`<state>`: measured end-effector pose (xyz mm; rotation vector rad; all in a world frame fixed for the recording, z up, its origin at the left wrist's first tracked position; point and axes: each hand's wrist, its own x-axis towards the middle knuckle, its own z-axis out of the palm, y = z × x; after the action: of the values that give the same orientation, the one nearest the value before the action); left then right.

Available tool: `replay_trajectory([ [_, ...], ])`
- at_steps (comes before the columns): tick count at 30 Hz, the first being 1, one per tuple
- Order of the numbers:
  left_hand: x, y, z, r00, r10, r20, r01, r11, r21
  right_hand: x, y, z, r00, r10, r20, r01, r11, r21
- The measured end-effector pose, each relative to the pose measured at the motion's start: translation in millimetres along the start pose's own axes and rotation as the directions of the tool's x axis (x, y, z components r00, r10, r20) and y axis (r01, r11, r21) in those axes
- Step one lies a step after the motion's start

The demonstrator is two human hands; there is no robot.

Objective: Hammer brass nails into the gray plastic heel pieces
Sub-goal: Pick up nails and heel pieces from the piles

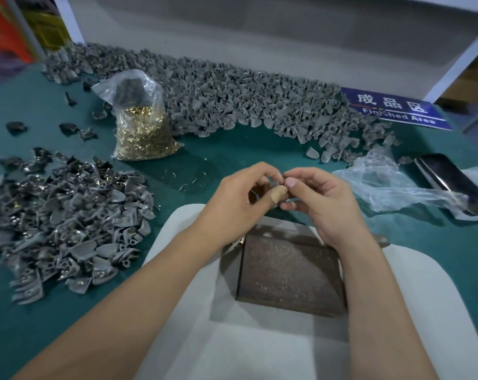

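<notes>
My left hand (240, 201) and my right hand (317, 201) meet fingertip to fingertip above the far edge of a rusty metal block (290, 275). Between them they pinch a small gray heel piece (275, 184), mostly hidden by my fingers. My left thumb wears a plaster. A clear bag of brass nails (141, 135) stands at the left back. A long heap of bare gray heel pieces (232, 97) runs along the back. A second pile of heel pieces (67, 223), some with brass showing, lies at the left.
The block sits on a white pad (194, 311) on the green table (226, 152). At the right lie crumpled clear plastic (391, 185), a dark flat object (451, 182) and a blue "Finished Area" sign (396, 109). A few dark pieces (17, 127) lie at far left.
</notes>
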<state>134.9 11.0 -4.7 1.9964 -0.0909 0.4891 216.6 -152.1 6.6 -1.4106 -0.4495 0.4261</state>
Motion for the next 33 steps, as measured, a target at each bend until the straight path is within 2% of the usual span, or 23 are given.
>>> replay_trajectory([
  [2, -1, 1, 2, 0.999, -0.006, -0.041, 0.007, 1.000, 0.006, -1, 0, 0, 1.000, -0.008, -0.008, 0.007, 1.000, -0.006],
  [5, -2, 3, 3, 0.993, -0.081, -0.090, 0.074, 0.994, -0.079, -2, -3, 2, 0.999, -0.023, -0.047, 0.022, 1.000, -0.017],
  [8, 0, 5, 2, 0.987, -0.133, -0.086, 0.119, 0.981, -0.152, -5, -7, 4, 0.998, -0.043, -0.052, 0.039, 0.997, -0.063],
  [13, 3, 4, -1, 0.976, -0.200, -0.083, 0.177, 0.959, -0.222, -7, -9, 6, 0.998, -0.057, 0.030, 0.062, 0.977, -0.203],
  [20, 3, 0, 0, 0.977, -0.208, -0.041, 0.190, 0.945, -0.265, -7, -10, 6, 0.997, -0.070, -0.041, 0.062, 0.982, -0.178],
  [25, 2, 0, -1, 0.992, -0.122, 0.029, 0.125, 0.976, -0.180, -7, -11, 5, 0.996, -0.064, -0.067, 0.050, 0.980, -0.191],
  [30, 3, 4, 0, 0.993, -0.108, -0.055, 0.102, 0.989, -0.109, -7, -10, 4, 0.997, -0.067, -0.027, 0.057, 0.962, -0.267],
  [33, 3, 3, -2, 0.993, -0.105, -0.057, 0.101, 0.993, -0.068, -8, -8, 3, 0.992, -0.113, -0.056, 0.087, 0.935, -0.344],
])
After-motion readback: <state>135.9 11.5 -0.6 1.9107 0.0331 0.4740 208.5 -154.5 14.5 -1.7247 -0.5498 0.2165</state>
